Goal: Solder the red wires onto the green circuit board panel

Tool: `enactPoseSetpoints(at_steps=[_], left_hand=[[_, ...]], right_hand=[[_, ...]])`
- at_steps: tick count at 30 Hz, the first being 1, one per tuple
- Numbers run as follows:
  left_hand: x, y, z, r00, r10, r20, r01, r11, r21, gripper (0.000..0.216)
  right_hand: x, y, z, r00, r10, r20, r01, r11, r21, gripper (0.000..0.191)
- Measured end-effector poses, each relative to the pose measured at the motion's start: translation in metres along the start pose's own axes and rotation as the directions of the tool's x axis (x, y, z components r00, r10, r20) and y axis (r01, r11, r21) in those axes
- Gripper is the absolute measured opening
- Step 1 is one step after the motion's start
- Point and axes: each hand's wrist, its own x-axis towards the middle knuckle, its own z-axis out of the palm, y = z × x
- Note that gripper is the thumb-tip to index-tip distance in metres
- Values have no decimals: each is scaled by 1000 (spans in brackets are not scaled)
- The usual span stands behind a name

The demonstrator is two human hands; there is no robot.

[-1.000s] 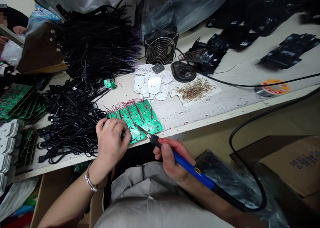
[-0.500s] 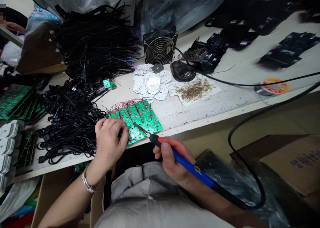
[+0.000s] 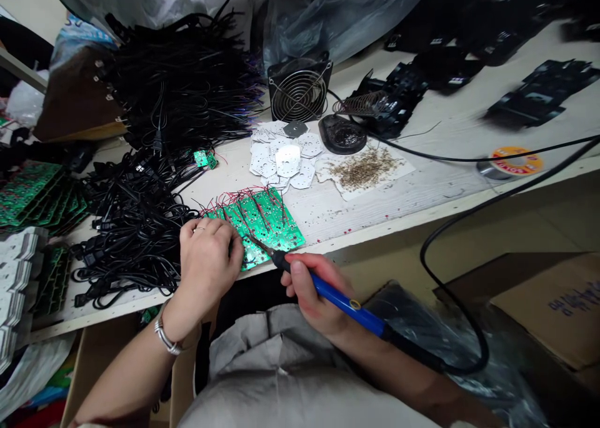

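Note:
My right hand [image 3: 316, 290] is wrapped round the blue handle of a soldering iron [image 3: 349, 306]. The iron's tip rests on or just over a green circuit board panel [image 3: 281, 228], left of the panel's middle. Thin red and black wires rise from the panel's far side. My left hand [image 3: 210, 250] lies over the panel's left end with its fingers curled and closed. What those fingers pinch, if anything, is hidden behind the hand. Black power cords [image 3: 135, 228] lie in a heap beside the left hand.
Behind the panel are white plates [image 3: 285, 159], a fan [image 3: 300, 90], an iron stand [image 3: 344, 131] and a paper with brown crumbs [image 3: 365, 169]. A solder spool [image 3: 510, 162] sits near the right edge. Circuit boards [image 3: 37, 194] are stacked at left. The iron's cable [image 3: 426, 253] loops at right.
My right hand and the soldering iron have shifted slightly left, and the tip has moved left on the panel. My left hand has barely moved and stays closed.

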Motion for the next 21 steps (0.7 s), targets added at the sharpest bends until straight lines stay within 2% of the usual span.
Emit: enactPoseSetpoints(at_steps=[5,14,18,21], left_hand=[[-2,1,2,1000,-7,-30,7,1000,5,19],[-1,-1,0,1000,6,18,-6,1000,9,21],[-1,0,0,1000,0,11,0,1000,10,21],[-1,0,-1,1000,0,14,0,1000,0,20]], right_hand=[[2,-1,0,1000,-14,-1,14,1000,-8,15],[2,1,0,1000,-4,6,4,1000,-2,15],[-3,8,0,997,-16,-78,24,995,98,11],[-1,12,-1,981,-60,-183,94,979,179,12]])
